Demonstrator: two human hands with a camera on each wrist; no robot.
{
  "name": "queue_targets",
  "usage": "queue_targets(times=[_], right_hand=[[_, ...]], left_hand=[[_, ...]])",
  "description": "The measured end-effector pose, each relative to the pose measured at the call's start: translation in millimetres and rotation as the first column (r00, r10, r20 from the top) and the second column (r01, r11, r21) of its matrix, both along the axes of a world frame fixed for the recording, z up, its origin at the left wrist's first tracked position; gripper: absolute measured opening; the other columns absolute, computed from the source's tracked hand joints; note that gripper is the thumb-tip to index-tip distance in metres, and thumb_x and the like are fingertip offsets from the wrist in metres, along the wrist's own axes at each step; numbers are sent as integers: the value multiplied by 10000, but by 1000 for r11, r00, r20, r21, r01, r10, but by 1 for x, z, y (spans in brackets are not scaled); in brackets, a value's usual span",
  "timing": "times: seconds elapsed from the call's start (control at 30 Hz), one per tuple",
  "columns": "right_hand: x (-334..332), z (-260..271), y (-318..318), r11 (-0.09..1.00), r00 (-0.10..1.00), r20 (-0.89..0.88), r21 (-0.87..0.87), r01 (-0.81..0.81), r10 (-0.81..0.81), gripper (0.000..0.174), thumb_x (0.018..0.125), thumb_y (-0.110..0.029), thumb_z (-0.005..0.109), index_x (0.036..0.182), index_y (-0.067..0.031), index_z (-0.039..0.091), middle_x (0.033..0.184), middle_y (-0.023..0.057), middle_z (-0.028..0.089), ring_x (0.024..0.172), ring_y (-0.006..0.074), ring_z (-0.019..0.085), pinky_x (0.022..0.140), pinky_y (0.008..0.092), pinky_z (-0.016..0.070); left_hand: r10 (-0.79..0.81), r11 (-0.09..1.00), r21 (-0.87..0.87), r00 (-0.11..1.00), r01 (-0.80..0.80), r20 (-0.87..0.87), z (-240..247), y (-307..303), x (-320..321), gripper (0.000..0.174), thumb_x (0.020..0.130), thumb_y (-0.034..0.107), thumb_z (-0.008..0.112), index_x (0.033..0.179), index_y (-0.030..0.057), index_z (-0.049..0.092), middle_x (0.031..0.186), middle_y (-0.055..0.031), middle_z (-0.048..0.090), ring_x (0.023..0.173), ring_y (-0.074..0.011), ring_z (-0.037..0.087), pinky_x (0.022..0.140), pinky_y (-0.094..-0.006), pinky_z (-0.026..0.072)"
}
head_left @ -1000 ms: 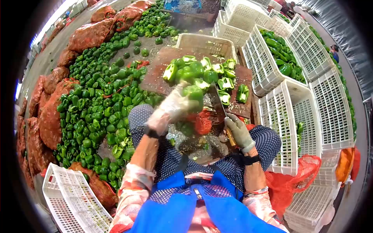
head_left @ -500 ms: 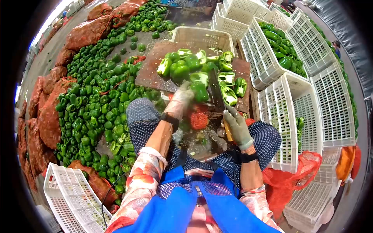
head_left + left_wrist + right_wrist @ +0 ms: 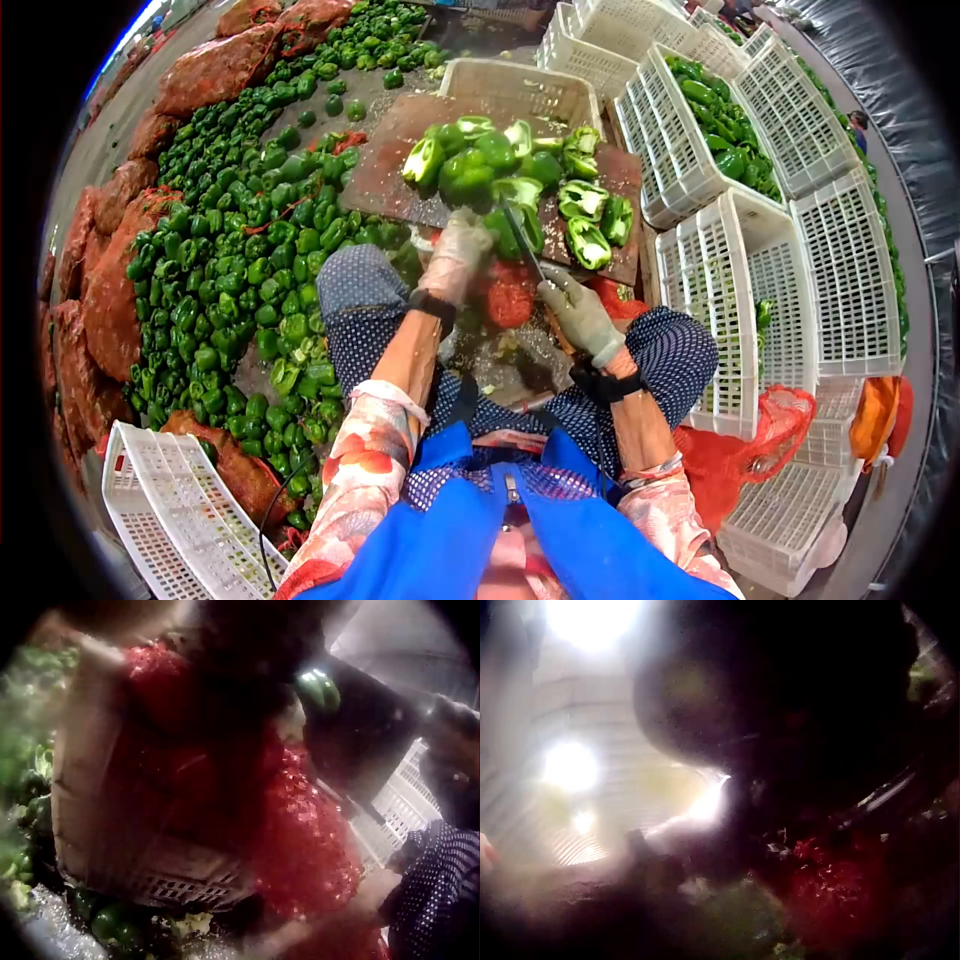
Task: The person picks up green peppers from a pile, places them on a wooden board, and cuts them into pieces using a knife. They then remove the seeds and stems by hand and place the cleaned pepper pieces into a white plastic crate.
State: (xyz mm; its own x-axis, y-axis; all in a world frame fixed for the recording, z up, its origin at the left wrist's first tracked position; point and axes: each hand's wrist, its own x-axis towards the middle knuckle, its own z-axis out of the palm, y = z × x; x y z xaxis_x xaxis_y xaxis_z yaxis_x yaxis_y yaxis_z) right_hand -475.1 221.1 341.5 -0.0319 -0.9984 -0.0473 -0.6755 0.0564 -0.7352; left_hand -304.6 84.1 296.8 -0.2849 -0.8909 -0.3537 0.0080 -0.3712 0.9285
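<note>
In the head view my gloved left hand (image 3: 458, 250), blurred, is at the near edge of the brown cutting board (image 3: 385, 170). It holds a green bell pepper (image 3: 528, 228) against that edge, its fingertips partly hidden. My gloved right hand (image 3: 583, 318) grips a knife by its wooden handle, with the blade (image 3: 522, 238) slanting up to the pepper. Whole peppers (image 3: 465, 178) sit at the middle of the board. Cut halves with pale insides (image 3: 588, 243) lie to the right. The right wrist view is mostly dark and glaring.
A cream crate (image 3: 520, 82) stands behind the board. On the left spreads a big pile of green peppers (image 3: 220, 290), bordered by red mesh sacks (image 3: 122, 290). White crates (image 3: 700, 310) line the right side. Red netting (image 3: 510, 297) is below the board.
The knife blade has swung left and up onto the pepper as my right hand moved left. Earlier, my left hand brought that pepper to the board's near edge.
</note>
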Motion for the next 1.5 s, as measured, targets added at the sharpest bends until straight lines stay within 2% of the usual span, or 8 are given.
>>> queue_targets(times=[0.07,0.57,0.8,0.87,0.93,1.1,1.37,1.5], right_hand=[[-12,-7,1,906,947,-269,-332,-262,175,311,887,-175,598,1183,-81,590,1138,178,635,950,346,643,804,386,540],[-181,6,-129,967,556,-822,31,255,-120,490,934,-472,492,1364,-239,470,1113,200,637,982,356,644,856,445,518],[-152,-2,-151,992,724,-678,-69,109,-127,377,950,-375,497,1291,-218,535,1087,197,638,938,356,645,842,464,511],[-136,9,-143,959,841,-512,-283,30,-177,348,939,-346,518,1241,-184,581,1066,178,651,911,326,652,826,448,512],[-93,51,-127,979,941,-334,-202,-21,-49,367,944,-370,553,1260,-185,582,1098,187,650,924,241,670,810,394,550],[-14,46,-83,955,892,-344,66,-290,294,439,878,-198,632,1293,-111,515,1127,169,608,890,279,659,768,373,552],[41,-48,-144,790,534,-818,-174,-588,217,501,826,-89,565,1318,-154,493,812,111,630,575,260,637,449,392,489],[8,-8,-146,926,702,-672,-65,-373,236,472,831,-251,666,1261,-102,539,937,192,680,826,350,673,685,431,528]], left_hand=[[-5,1000,29,997,7,-72,-17,-14,-3,231,829,55,664,1003,70,512,686,-14,505,588,-140,495,499,-312,433],[-36,998,-59,999,37,18,-7,-8,-9,425,821,141,703,1177,31,497,871,-64,598,757,-163,560,665,-333,482],[43,974,-224,992,-16,115,-71,-22,-15,415,884,58,614,1263,-11,460,1045,-97,614,893,-152,581,799,-268,479],[4,999,-34,922,-19,-387,-84,-33,-13,423,898,51,589,1290,-15,447,1020,-94,613,874,-151,579,775,-265,478],[-151,985,-58,973,163,172,-44,-25,-17,436,906,31,549,1322,-17,430,959,-92,606,793,-149,569,697,-265,480],[315,909,410,762,-72,-566,18,7,-22,275,985,174,476,1173,-24,512,840,-58,550,724,-118,494,692,-233,500],[-121,967,-229,993,117,-5,-35,-9,27,274,949,131,494,1197,22,530,1136,-89,602,1031,-183,554,911,-318,465],[168,832,-538,863,136,477,-8,-20,-14,163,909,120,531,1039,40,587,816,-89,608,770,-215,613,694,-318,496]])
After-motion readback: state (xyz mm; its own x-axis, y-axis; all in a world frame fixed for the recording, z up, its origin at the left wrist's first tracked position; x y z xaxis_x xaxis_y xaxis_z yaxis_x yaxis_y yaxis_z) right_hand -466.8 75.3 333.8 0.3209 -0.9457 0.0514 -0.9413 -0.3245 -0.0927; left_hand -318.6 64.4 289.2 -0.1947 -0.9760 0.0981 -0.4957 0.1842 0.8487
